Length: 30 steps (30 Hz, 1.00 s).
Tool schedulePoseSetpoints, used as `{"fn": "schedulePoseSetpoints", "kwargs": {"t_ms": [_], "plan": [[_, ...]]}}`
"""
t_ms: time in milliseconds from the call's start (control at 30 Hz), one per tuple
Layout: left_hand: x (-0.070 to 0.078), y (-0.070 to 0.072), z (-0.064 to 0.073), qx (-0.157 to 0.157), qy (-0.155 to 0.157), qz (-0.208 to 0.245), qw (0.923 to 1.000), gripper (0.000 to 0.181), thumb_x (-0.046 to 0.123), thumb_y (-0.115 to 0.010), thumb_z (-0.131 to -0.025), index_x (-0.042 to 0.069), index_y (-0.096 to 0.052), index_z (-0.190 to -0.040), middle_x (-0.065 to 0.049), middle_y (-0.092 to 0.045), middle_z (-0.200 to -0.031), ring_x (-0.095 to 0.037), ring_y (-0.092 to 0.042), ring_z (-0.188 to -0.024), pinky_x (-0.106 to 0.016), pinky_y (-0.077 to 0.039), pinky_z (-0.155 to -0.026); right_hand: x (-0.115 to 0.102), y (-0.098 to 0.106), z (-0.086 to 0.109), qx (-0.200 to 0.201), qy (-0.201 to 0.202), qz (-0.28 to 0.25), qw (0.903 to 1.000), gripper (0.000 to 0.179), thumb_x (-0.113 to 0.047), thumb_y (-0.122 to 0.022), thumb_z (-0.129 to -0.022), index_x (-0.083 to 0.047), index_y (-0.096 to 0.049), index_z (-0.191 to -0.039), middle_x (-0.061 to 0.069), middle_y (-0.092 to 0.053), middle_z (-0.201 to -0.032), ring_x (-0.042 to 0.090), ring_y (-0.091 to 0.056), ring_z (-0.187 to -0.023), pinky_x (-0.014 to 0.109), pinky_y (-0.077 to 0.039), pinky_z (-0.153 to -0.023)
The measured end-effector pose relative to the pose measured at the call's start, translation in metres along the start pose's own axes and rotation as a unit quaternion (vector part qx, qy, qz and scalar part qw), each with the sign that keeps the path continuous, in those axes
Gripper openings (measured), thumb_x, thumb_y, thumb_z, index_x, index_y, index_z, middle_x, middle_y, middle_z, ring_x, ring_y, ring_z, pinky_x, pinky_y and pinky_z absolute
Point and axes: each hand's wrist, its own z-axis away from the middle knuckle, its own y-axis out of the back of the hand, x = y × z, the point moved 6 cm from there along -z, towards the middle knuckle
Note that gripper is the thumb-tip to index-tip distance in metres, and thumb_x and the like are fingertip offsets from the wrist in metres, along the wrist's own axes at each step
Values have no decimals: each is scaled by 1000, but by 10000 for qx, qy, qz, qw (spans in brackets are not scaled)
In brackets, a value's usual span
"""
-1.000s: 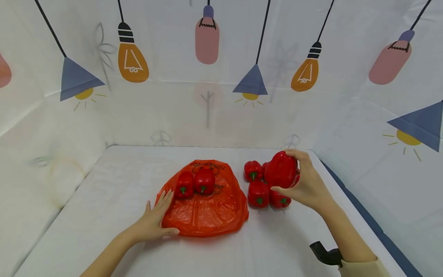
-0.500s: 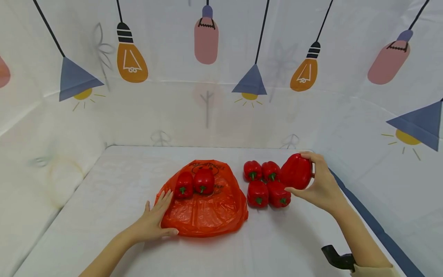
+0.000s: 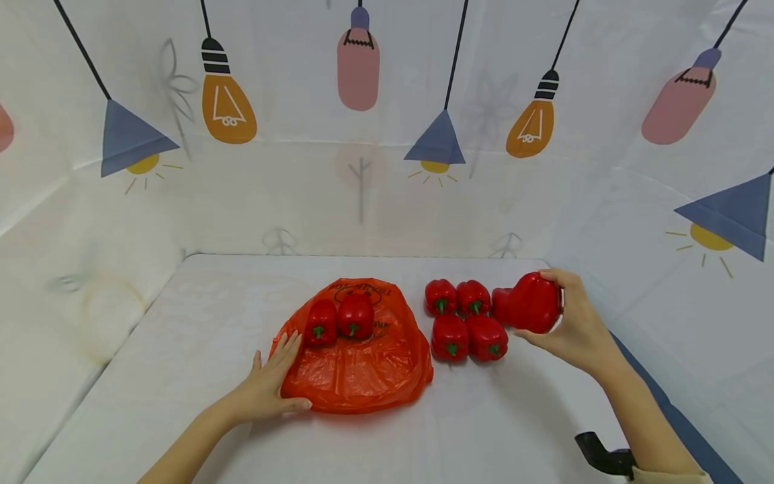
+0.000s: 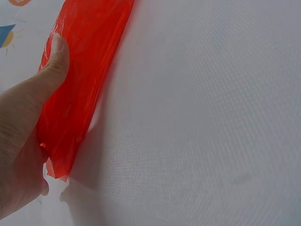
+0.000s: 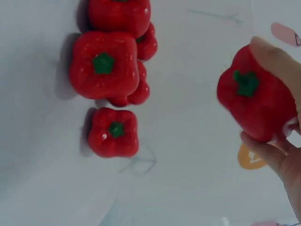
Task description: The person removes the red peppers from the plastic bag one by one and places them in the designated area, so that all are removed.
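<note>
While the left hand [image 3: 261,390] rests on the red bag's [image 3: 353,376] 8 o'clock edge, grip spread wide, the right hand [image 3: 580,329] has its grip round a red pepper [image 3: 537,304], lifted off the table [image 3: 387,450], at the bag's 2–3 o'clock. Two peppers [image 3: 347,319] on bag, 11 o'clock; four peppers [image 3: 476,329] clustered just beside it, 2–3 o'clock; fifth pepper [image 3: 499,302] partly hidden behind the held one.
</note>
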Motion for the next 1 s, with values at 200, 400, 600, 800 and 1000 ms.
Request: {"fn": "schedulePoseSetpoints", "kwargs": {"t_ms": [200,400,600,800,1000], "plan": [[-1,-1,0,-74,87,57,9999,116,60,-73,-74,-2,-14,-152,-21,-10,-159,-46,-3,-143,-77,6,-99,27,-18,15,-599,-726,365,9949,100,-8,-94,-50,2,-37,-132,24,-37,-130,45,-48,-107,60,-53,-65],[-2,-2,0,-116,112,121,9998,116,60,-73,-74,-1,-13,-153,-20,-9,-159,-45,-1,-143,-76,7,-99,53,-46,36,-1517,-1390,779,9755,93,-15,-93,-55,-2,-42,-132,28,-36,-128,49,-47,-107,59,-54,-65],[-1,-4,0,-147,123,133,9997,116,61,-72,-74,-1,-13,-152,-20,-9,-159,-45,-1,-143,-76,7,-99,65,-70,50,-2263,-1772,838,9541,92,-15,-91,-58,-1,-40,-134,29,-37,-126,51,-44,-109,58,-54,-67],[-1,-6,-1,-157,110,157,9997,117,62,-72,-74,0,-13,-153,-19,-9,-159,-45,0,-143,-76,7,-99,69,-83,60,-2633,-1987,493,9427,97,-17,-92,-57,6,-34,-133,30,-40,-124,49,-46,-109,58,-53,-72],[-2,-5,-2,-165,127,161,9997,117,61,-72,-74,0,-12,-153,-18,-8,-159,-44,0,-143,-76,7,-99,67,-84,59,-2614,-1932,318,9451,92,-14,-91,-58,8,-33,-127,28,-45,-120,46,-47,-109,59,-51,-78]]}}
